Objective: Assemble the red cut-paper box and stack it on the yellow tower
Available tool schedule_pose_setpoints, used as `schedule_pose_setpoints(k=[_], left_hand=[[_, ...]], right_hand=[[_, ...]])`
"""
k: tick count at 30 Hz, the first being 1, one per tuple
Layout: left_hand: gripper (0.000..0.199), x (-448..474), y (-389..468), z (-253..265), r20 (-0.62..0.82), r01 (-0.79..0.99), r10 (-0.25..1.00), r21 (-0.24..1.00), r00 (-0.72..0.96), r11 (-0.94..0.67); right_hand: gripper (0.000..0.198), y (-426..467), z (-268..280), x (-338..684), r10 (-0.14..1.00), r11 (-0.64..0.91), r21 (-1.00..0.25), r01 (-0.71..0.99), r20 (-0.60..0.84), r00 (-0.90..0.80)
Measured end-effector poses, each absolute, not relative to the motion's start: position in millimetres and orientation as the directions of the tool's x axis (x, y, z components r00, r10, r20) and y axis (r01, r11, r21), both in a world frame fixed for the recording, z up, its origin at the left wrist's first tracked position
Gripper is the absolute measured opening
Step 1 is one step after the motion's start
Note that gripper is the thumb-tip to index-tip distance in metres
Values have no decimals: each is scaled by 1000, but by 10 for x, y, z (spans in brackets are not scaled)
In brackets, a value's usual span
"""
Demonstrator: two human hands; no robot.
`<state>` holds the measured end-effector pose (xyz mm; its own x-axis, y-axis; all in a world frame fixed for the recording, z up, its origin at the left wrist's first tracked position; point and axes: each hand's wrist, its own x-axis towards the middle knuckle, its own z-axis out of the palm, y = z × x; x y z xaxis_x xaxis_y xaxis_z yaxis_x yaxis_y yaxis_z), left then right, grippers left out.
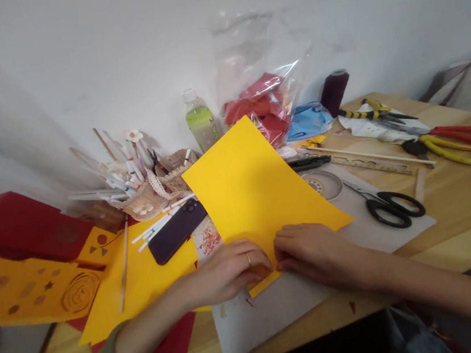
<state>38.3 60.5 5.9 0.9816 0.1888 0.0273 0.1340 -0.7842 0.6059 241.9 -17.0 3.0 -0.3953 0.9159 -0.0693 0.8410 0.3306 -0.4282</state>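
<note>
A sheet of yellow paper (257,179) stands tilted up in front of me, its near edge low over a white sheet (255,334) on the table. My left hand (233,268), with a ring on one finger, grips the near edge near its left corner. Close beside it, my right hand (309,253) pinches the same edge with curled fingers. Both thumbs are partly hidden. To the right of the paper lie black-handled scissors (394,208) and a roll of clear tape (322,184).
A dark phone (177,229) and more yellow paper (105,307) lie left, beside a basket of pens (139,202). Behind stand a drink bottle (202,120) and a plastic bag of red scraps (261,104). A ruler (371,163), thread cone (335,92) and large red-and-yellow-handled tools (467,139) are right.
</note>
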Motion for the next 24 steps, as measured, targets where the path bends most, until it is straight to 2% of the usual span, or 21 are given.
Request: schedule_pose_setpoints(k=[5,9,11,14,17,21,24], left_hand=[[20,385,633,38,45,83,137,600,989,-796],[28,361,612,1,20,72,94,491,995,-868],[27,364,577,-2,-21,126,132,472,991,-873],[27,395,499,14,-116,300,282,525,952,-796],[31,425,415,20,-159,417,390,476,907,-774],[27,382,334,8,-94,366,357,363,929,-857],[27,273,288,30,-54,331,334,347,941,-878]], right_hand=[[12,-122,94,2400,900,343,-380,859,-129,-416],[10,-125,102,2402,899,334,-369,867,-152,-411],[9,-133,98,2407,900,333,-370,867,-150,-410],[11,-144,91,2408,897,350,-368,862,-134,-421],[13,-155,75,2397,893,378,-350,857,-108,-438],[11,-170,36,2387,895,400,-316,861,-70,-441],[11,-180,7,2393,895,412,-305,859,-42,-444]])
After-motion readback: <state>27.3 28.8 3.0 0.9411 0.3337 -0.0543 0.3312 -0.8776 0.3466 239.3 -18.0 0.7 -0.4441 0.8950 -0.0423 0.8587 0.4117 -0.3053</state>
